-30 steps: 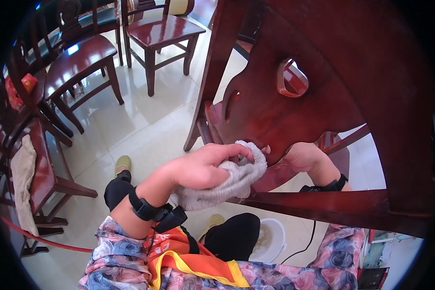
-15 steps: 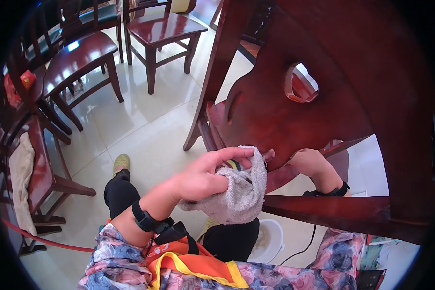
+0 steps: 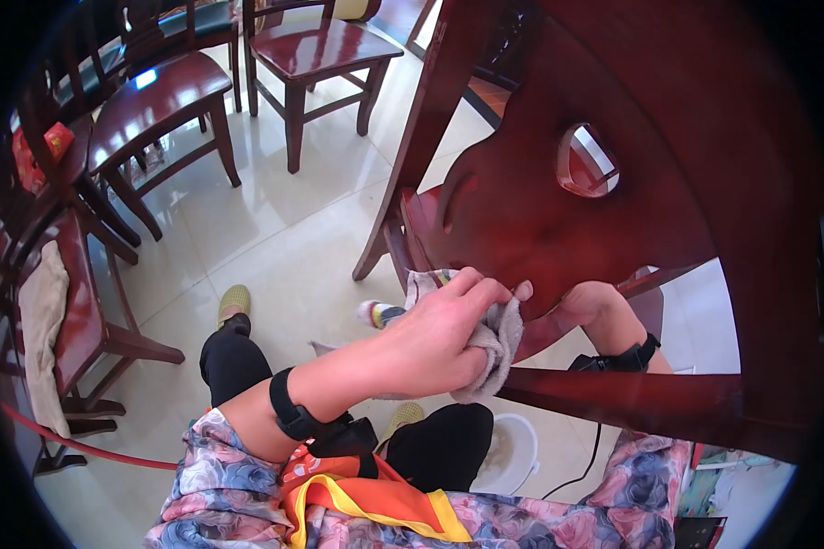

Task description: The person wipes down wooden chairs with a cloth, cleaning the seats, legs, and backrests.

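My left hand is closed around a bunched grey cloth, its fingers at the lower edge of the chair's dark red wooden backrest. A patterned strip of fabric shows just beyond that hand. My right hand reaches in from the right, at the same lower edge of the backrest. Most of its fingers are hidden by the wood, and I cannot tell whether they hold anything. A lower rail of the chair crosses beneath my right wrist. Both wrists wear black straps.
A white bucket stands on the tiled floor by my knee. Other wooden chairs line the back and left; a beige cloth lies over one seat and a red packet is on another. A black cable runs along the floor.
My left hand has turned over and moved right, closer to the backrest, gathering the grey cloth tighter. The patterned fabric now shows more behind it. My right hand stays near the same place.
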A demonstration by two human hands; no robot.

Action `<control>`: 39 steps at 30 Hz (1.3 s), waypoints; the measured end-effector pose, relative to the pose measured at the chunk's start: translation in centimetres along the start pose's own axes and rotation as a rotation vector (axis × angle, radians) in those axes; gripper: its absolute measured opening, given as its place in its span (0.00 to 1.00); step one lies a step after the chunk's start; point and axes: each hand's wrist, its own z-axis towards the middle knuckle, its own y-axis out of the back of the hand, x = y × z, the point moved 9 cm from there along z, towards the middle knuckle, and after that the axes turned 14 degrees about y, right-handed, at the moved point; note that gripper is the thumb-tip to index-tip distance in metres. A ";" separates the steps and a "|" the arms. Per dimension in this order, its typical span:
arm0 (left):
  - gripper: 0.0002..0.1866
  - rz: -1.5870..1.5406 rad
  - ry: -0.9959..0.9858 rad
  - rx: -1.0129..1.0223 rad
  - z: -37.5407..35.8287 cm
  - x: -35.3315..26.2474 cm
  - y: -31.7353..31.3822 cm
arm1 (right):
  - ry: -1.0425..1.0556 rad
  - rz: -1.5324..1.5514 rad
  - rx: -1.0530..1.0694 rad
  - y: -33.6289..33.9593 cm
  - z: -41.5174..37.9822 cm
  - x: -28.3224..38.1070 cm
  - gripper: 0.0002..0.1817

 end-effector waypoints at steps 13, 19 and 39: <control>0.22 -0.996 0.286 0.159 -1.4 7.2 1.2 | 0.218 -0.545 0.062 -0.7 -0.1 3.0 0.19; 0.32 0.000 0.178 -0.148 -1.4 5.0 1.1 | 0.150 -0.202 0.006 3.2 -0.3 -1.7 0.20; 0.12 -0.118 0.347 -0.155 -1.3 11.4 -1.5 | -0.023 -0.126 0.074 3.0 0.2 -6.6 0.20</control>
